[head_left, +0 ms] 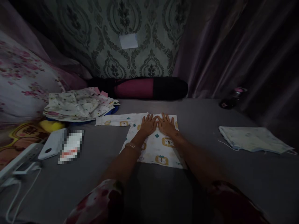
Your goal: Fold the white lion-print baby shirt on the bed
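Note:
A small white long-sleeved shirt (157, 146) with yellow animal faces and green leaf prints lies flat on the grey sheet. One sleeve stretches out to the left; no sleeve shows sticking out on the right. My left hand (149, 125) presses flat on the upper part of the shirt, fingers spread. Beside it, nearly touching at the thumbs, my right hand (166, 125) also lies flat with fingers apart. Neither hand grips the fabric. My forearms cover parts of the shirt's left and right sides.
A pile of printed clothes (79, 104) lies at left, near a white power bank (52, 144), a blurred-out packet (71, 147) and a power strip (21, 160) with cables. A folded cloth (254, 138) and dark bottle (230, 101) are at right. Behind lies a black-and-pink roll (137, 88).

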{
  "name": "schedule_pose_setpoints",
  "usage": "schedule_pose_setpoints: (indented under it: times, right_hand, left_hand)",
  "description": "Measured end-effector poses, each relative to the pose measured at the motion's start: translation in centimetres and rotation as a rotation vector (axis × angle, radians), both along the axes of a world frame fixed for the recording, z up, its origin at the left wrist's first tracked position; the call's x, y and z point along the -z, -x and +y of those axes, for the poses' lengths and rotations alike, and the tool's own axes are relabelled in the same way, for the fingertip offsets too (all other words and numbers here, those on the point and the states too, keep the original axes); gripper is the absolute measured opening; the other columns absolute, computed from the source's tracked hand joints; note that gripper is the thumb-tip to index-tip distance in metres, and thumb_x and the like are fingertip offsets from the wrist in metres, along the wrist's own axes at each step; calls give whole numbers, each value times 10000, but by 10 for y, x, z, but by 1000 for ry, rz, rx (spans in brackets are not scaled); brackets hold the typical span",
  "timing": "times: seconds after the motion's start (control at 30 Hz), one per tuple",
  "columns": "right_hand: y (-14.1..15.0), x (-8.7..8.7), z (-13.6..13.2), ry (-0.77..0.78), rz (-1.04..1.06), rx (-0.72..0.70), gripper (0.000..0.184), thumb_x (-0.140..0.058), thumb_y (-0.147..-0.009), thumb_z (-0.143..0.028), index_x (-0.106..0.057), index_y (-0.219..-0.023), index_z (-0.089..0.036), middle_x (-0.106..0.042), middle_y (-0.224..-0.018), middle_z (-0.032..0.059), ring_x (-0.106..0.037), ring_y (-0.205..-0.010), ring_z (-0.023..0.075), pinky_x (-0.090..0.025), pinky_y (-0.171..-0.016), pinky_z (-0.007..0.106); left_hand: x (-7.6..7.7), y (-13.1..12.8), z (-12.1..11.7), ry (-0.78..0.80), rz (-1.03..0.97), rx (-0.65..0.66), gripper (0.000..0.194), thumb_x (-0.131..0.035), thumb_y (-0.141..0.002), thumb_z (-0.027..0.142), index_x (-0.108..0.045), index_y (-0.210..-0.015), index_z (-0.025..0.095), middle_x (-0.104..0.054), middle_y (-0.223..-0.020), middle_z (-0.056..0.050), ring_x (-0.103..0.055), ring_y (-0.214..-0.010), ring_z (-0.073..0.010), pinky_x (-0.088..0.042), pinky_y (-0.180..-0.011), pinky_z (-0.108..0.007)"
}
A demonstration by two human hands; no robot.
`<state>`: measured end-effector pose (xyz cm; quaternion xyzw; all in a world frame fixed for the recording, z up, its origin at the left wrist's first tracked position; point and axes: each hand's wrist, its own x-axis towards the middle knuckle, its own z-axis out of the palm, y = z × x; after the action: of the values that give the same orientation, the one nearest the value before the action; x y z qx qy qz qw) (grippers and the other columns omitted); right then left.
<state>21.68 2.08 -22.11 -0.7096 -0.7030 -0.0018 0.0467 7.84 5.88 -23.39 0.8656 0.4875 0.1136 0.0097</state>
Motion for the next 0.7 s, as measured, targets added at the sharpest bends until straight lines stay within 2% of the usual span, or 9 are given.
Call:
schedule_pose_setpoints:
  times: [0.2, 0.37, 0.43, 0.57, 0.7]
  right_hand:
    - [-1, 3, 1, 4, 11, -11, 542, -243, -996, -353, -306, -1528, -267, -203, -1621, 74, -162, -1479, 307, -149, -1140, 619]
    - [-1, -3, 2, 65, 39, 2, 549, -207, -1001, -376, -278, -1536, -273, -155, -1634, 58, -121, -1489, 293, -118, -1154, 606]
    - [-3, -6, 2, 93, 69, -7, 555, -192, -1002, -377, -267, -1539, -258, -153, -1634, 63, -126, -1489, 287, -123, -1160, 591]
    - [-12, -6, -1, 7, 83, 76, 585, -187, -1002, -368, -266, -1532, -133, -206, -1611, 141, -172, -1476, 280, -130, -1170, 539]
    - [-25, 3, -5, -87, 27, 185, 639, -202, -999, -404, -293, -1500, -19, -269, -1578, 196, -223, -1447, 308, -155, -1161, 513]
  left_hand:
    - [2, 0, 2, 9, 12, -7, 538, -239, -1004, 407, -392, -1484, 217, -366, -1553, -99, -277, -1451, -310, -208, -1168, -533]
    - [-1, 1, 1, 20, 1, 3, 541, -246, -1002, 420, -396, -1479, 214, -368, -1552, -99, -284, -1449, -295, -213, -1169, -521]
    - [-2, 1, -1, -20, -39, -35, 550, -231, -1003, 426, -425, -1459, 188, -390, -1539, -111, -289, -1448, -273, -202, -1180, -492]
    - [-2, 2, -3, -117, -118, -170, 601, -172, -1002, 442, -450, -1442, 141, -425, -1512, -134, -284, -1449, -274, -145, -1200, -485]
    - [5, 2, 3, 22, -76, -192, 638, -202, -980, 525, -404, -1477, 179, -339, -1563, -125, -238, -1467, -310, -144, -1189, -536]
